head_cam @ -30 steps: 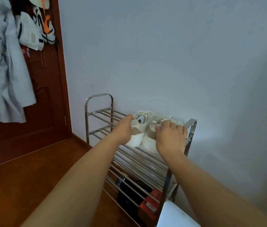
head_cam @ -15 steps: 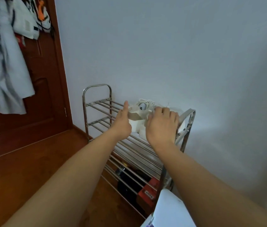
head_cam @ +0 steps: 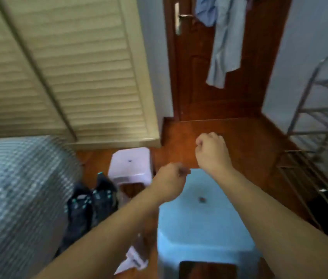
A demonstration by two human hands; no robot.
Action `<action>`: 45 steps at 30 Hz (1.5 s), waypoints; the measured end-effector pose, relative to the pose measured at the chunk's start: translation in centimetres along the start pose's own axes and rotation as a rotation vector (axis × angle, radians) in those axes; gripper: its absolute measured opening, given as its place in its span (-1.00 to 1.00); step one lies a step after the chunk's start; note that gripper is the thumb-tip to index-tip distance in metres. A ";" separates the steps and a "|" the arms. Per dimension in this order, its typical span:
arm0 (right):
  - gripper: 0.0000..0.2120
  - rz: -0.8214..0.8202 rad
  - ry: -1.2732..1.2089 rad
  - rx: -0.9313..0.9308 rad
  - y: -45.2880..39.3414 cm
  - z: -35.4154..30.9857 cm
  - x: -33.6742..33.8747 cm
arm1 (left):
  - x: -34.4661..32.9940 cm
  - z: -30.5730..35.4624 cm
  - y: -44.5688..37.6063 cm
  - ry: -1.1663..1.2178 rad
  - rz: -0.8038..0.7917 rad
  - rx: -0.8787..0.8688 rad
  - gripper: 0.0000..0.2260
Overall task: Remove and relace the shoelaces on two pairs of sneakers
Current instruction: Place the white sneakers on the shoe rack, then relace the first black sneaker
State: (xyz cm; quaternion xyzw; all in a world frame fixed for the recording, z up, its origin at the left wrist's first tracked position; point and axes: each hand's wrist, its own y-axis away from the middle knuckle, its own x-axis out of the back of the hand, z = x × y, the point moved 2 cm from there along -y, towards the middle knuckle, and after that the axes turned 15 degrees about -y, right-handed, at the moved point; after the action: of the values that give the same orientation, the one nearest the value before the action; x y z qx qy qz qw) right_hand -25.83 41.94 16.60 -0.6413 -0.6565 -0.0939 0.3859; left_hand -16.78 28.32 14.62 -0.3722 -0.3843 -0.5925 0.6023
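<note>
Moved: view turned from the rack [head_cam: 320, 121] to the floor.
Hands: left hand [head_cam: 171, 181] and right hand [head_cam: 212, 151] curled, holding nothing.
Risk: tripping on dark sneakers [head_cam: 90, 202] beside the stool [head_cam: 205, 228].

This is a room in a home, probably a bedroom, though the view is blurred. A dark red-brown wooden door [head_cam: 225, 63] has a pale blue shirt [head_cam: 222, 43] hanging on it. Cream louvred wardrobe doors [head_cam: 74, 71] stand opposite a chrome wire shoe rack [head_cam: 320, 125], and small pink [head_cam: 130, 164] and blue [head_cam: 205, 222] plastic stools sit on the polished wooden floor [head_cam: 245, 141].
</note>
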 end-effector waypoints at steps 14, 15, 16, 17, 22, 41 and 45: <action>-0.75 -0.851 0.080 0.112 17.5 -13.0 -28.4 | -0.5 -33.4 28.2 -0.090 -0.142 0.744 -0.76; -0.66 -0.831 0.057 0.092 16.3 -13.0 -29.7 | -0.6 -33.8 27.5 -0.070 -0.103 0.723 -0.77; -0.57 -0.801 0.029 0.074 15.0 -13.3 -31.1 | -0.2 -34.1 26.7 -0.025 -0.036 0.710 -0.77; -0.49 -0.781 0.016 0.074 13.6 -13.8 -32.6 | 0.2 -34.5 25.9 -0.003 0.025 0.704 -0.78; -0.39 -0.956 0.036 -0.044 8.6 -15.1 -39.5 | 0.6 -36.4 23.3 -0.015 -0.025 0.699 -0.78; -0.96 -0.419 -0.481 0.227 2.8 -20.2 -12.0 | 3.2 -20.1 16.8 0.519 0.641 0.208 -0.08; -0.90 -0.333 -0.464 0.259 2.6 -20.1 -3.2 | 5.8 -13.5 14.3 0.734 0.574 0.060 0.08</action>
State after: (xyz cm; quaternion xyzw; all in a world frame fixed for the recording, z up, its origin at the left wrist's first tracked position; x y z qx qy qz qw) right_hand -16.09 27.49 27.35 -0.4749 -0.8295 0.0775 0.2835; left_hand -2.21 13.92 14.15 -0.2115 -0.0441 -0.4832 0.8485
